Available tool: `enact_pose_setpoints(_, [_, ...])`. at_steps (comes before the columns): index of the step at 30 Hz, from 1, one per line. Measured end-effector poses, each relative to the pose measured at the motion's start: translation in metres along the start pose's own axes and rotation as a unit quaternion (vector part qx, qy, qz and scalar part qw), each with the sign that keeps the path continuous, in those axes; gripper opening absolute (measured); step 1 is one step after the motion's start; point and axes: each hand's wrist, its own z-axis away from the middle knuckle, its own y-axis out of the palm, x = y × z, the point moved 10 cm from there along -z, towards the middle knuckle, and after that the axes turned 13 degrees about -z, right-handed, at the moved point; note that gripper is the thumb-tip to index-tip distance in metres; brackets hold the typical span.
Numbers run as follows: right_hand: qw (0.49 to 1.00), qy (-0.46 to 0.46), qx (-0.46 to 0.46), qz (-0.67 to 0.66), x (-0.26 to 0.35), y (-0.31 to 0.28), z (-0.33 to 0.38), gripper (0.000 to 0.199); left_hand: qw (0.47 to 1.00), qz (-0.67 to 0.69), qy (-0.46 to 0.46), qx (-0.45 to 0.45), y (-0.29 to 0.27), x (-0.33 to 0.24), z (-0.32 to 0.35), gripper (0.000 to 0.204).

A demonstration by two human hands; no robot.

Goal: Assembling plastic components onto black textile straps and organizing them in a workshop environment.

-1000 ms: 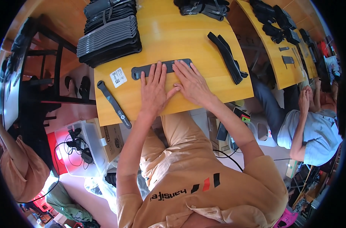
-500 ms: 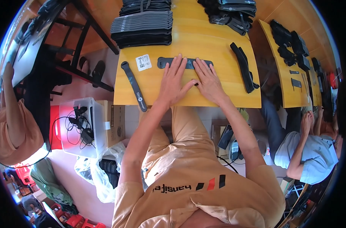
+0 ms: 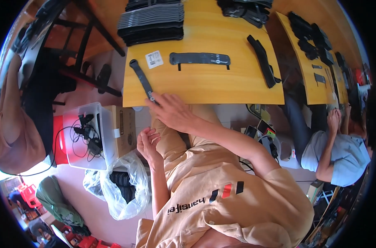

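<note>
My right hand (image 3: 171, 111) reaches across to the left front edge of the table, its fingers closed over the near end of a dark grey strap (image 3: 142, 77) with a rounded, slotted far end. The thumb is hidden. My left hand (image 3: 148, 140) is above my lap, below the table edge, with nothing in it and its fingers loosely curled and apart. A second dark grey strap (image 3: 200, 58) lies crosswise on the table, with two small black tabs sticking out under its near edge. A white printed label (image 3: 154, 59) is between the two straps.
Stacked dark straps (image 3: 150, 25) stand at the back left of the yellow table (image 3: 212, 91); more bundled straps (image 3: 245, 14) are at the back right. A folded black strap (image 3: 262, 62) lies along the right side. Below left is a clear bin (image 3: 86, 136) with cables. People sit on both sides.
Both hands have left the crosswise strap, which now shows two black tabs. My right hand has moved left and nearer, onto the other strap's end; my left hand has dropped below the table edge.
</note>
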Motion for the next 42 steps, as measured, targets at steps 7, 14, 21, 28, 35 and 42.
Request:
enact_pose_setpoints(7, [0.994, -0.098, -0.020, 0.034, 0.001, 0.002, 0.005, 0.041, 0.991, 0.042, -0.055, 0.113, 0.037, -0.003, -0.003, 0.035])
enact_pose_setpoints(14, [0.988, -0.079, -0.113, -0.067, 0.021, -0.051, 0.048, 0.036, 0.922, 0.197, -0.147, 0.298, 0.106, -0.029, 0.024, 0.039])
enact_pose_setpoints(21, [0.968, 0.013, -0.102, -0.229, -0.003, -0.076, 0.058, 0.033, 0.935, 0.145, -0.141, 0.290, 0.114, -0.030, 0.029, 0.028])
enact_pose_setpoints(28, [0.963, 0.087, -0.085, -0.242, -0.030, -0.086, 0.066, 0.025, 0.942, 0.076, -0.135, 0.297, 0.119, -0.033, 0.031, 0.026])
enact_pose_setpoints(35, [0.965, 0.066, -0.044, -0.250, -0.020, -0.078, 0.063, 0.017, 0.950, 0.056, -0.117, 0.284, 0.117, -0.033, 0.034, 0.026])
enact_pose_setpoints(42, [0.964, 0.081, -0.048, -0.250, -0.019, -0.082, 0.064, 0.012, 0.951, 0.051, -0.118, 0.282, 0.120, -0.035, 0.035, 0.026])
